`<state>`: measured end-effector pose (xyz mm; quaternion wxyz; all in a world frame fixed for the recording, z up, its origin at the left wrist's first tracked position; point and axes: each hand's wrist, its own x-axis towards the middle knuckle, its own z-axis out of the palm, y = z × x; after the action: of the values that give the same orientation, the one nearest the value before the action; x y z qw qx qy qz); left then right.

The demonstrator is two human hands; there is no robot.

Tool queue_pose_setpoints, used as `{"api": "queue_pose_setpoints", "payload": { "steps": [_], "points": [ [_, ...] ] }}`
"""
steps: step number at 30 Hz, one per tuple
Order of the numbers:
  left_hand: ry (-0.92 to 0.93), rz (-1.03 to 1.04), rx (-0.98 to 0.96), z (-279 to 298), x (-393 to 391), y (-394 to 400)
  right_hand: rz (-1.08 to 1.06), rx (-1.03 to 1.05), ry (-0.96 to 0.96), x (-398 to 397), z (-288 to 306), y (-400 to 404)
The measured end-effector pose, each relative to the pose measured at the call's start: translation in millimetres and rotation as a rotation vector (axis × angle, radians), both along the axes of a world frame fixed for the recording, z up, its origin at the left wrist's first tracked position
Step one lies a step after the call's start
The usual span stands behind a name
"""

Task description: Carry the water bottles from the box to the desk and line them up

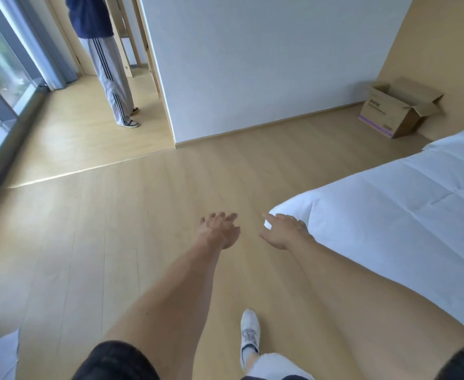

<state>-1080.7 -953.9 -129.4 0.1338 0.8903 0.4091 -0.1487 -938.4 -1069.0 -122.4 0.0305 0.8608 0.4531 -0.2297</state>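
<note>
Your left hand (219,229) and right hand (285,231) hold nothing, fingers relaxed. The box (398,106) stands open at upper right, well apart, nearer your right hand; no bottles are visible.

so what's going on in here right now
A person is walking across the wooden floor beside a white bed, both arms stretched forward. The left hand and right hand are open and hold nothing. An open cardboard box sits on the floor by the far wall. No bottles or desk are visible. Another person stands near the window.
</note>
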Motion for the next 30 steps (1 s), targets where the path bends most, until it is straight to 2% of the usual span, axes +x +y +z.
{"api": "queue_pose_setpoints", "payload": {
  "steps": [8, 15, 20, 30],
  "points": [
    [0.004, 0.059, 0.012, 17.8, 96.6, 141.8, 0.05, -0.002, 0.03, 96.1, 6.7, 150.5],
    [0.024, 0.046, -0.012, 13.5, 171.6, 228.8, 0.036, -0.017, 0.026, 170.3, 6.5, 234.0],
    [0.025, -0.023, -0.031, 2.6, 237.9, 294.9, -0.041, -0.035, 0.023, 231.6, -1.8, 279.5],
    [-0.005, -0.292, -0.06, -4.0, 425.0, 447.0, -0.287, -0.117, -0.053, 381.5, 12.5, 399.3]
  ]
}}
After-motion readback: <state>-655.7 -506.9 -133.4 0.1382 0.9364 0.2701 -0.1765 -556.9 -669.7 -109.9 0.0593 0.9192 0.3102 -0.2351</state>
